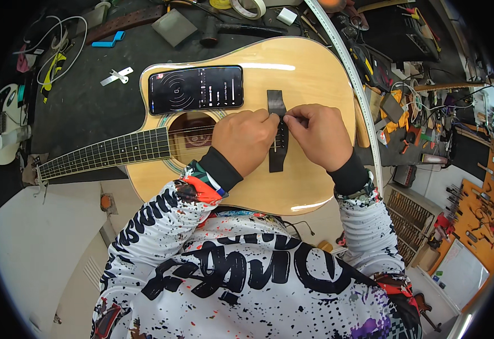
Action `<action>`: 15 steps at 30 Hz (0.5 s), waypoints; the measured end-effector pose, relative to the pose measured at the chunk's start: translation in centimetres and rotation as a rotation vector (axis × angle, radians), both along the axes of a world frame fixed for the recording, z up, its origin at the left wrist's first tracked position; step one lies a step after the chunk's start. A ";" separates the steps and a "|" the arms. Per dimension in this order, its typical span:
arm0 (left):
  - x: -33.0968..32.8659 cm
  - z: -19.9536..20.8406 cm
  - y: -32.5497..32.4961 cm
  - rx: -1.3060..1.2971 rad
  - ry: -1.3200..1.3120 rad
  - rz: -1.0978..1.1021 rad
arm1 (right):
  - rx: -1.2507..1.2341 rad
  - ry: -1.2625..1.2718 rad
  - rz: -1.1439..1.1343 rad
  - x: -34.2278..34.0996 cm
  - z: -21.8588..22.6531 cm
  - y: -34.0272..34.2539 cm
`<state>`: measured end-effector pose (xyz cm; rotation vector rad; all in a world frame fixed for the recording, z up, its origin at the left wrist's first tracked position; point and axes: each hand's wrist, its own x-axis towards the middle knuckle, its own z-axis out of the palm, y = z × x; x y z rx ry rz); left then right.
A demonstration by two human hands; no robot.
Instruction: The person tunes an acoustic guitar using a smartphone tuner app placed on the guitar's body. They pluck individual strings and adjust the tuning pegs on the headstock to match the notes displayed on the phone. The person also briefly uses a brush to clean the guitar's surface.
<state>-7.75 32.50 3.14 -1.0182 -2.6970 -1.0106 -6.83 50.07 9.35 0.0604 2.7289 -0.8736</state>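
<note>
An acoustic guitar (298,62) with a pale glossy top lies flat before me, its neck pointing left. Its dark bridge (276,161) sits between my hands. My left hand (246,138) is curled closed over the strings, fingertips at the bridge's left edge; whatever it grips is hidden. From the other side, my right hand (323,135) pinches thumb and forefinger together at the bridge's upper half, on something too small to name. Several strings (193,130) cross the sound hole (188,141). A lit black phone (196,89) rests on the guitar top above it.
The dark bench (111,104) holds a white metal tool (117,76), a blue plastic piece (108,39), a hammer (241,29) and a tape roll (250,8). A long metal ruler (365,107) curves past the guitar's right end. Cluttered tools and cables lie beyond it.
</note>
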 end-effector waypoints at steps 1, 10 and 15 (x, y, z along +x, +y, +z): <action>-0.1 -0.1 0.0 -0.003 -0.012 -0.006 | -0.002 -0.013 -0.006 0.0 0.0 0.1; 0.0 -0.1 -0.2 0.007 -0.033 -0.009 | 0.047 0.198 0.145 0.4 -0.4 0.5; 0.0 -0.4 -0.4 -0.005 -0.034 -0.010 | 0.030 0.194 0.156 0.4 -0.8 0.7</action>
